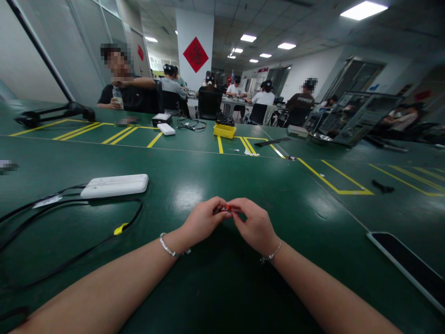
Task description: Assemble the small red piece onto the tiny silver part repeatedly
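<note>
Just above the green table point(194, 283), my two hands meet at the middle of the view. Between their fingertips is a small red, shiny piece point(226, 208), mostly covered by the fingers, so its kind does not show. My left hand point(203, 220) is closed in a pinch on its left side. From the other side, the thumb and fingers of my right hand point(255, 225) press together on it. Each wrist wears a silvery bracelet.
On the left lies a white power bank point(116, 185) with a looped black cable point(93, 253). At the right edge rests a phone-like dark slab point(410, 264). Farther back stand a yellow bin point(224, 131) and a metal frame point(354, 116). A person point(130, 93) sits across the table.
</note>
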Motion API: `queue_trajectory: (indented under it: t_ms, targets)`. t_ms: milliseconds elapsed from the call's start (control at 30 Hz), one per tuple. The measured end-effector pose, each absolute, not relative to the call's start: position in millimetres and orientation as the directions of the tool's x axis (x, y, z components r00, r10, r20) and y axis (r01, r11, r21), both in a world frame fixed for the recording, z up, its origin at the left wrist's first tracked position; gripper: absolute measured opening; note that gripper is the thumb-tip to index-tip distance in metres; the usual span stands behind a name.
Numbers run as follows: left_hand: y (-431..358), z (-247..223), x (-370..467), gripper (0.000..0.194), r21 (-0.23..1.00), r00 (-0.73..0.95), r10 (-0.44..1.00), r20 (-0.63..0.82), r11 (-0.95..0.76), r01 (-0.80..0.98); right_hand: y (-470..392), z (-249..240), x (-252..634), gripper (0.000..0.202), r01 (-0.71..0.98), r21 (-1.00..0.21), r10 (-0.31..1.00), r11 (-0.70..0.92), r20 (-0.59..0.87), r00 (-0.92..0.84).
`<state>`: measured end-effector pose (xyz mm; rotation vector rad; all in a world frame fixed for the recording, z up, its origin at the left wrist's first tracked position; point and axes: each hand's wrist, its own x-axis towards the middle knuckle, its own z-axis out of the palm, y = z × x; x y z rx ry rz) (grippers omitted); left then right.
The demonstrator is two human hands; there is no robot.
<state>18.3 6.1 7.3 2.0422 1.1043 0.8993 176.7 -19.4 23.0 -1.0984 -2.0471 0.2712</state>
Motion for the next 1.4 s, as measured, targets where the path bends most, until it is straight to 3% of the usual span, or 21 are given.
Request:
queue_trajectory:
  t_ms: [267, 667, 800, 967, 1133, 1233, 1400]
  targets:
    - [9, 5, 17, 0.014, 0.766, 0.29, 0.915, 0.282, -0.397, 0.505, -18, 15, 170, 0.03, 0.368, -0.811, 0.89, 0.454, 0.4, -0.217]
    - [6, 9, 13, 0.009, 0.748, 0.218, 0.914, 0.343, -0.406, 0.526, -22, 17, 169, 0.034, 0.374, -0.801, 0.881, 0.467, 0.384, -0.275]
    - [7, 10, 15, 0.012, 0.715, 0.255, 0.878, 0.405, -0.478, 0.51, -16, 18, 170, 0.025, 0.171, -0.925, 0.932, 0.338, 0.304, -0.198]
    - [6, 14, 18, 0.016, 0.562, 0.432, 0.7, 0.569, -0.714, 0.417, -5, 15, 176, 0.02, -0.018, -0.986, 0.985, 0.166, 0.167, -0.049]
    - [6, 14, 16, 0.019, 0.527, 0.431, 0.682, 0.591, -0.731, 0.434, -7, 11, 175, 0.023, -0.232, -0.968, 0.946, -0.093, -0.013, -0.324]
    - [6, 12, 15, 0.019, 0.527, 0.445, 0.668, 0.597, -0.744, 0.41, -10, 10, 174, 0.026, -0.333, -0.916, 0.865, -0.226, -0.032, -0.5]
    - [3, 11, 18, 0.019, 0.546, 0.446, 0.671, 0.592, -0.741, 0.39, -11, 11, 174, 0.021, -0.371, -0.897, 0.858, -0.242, -0.019, -0.513]
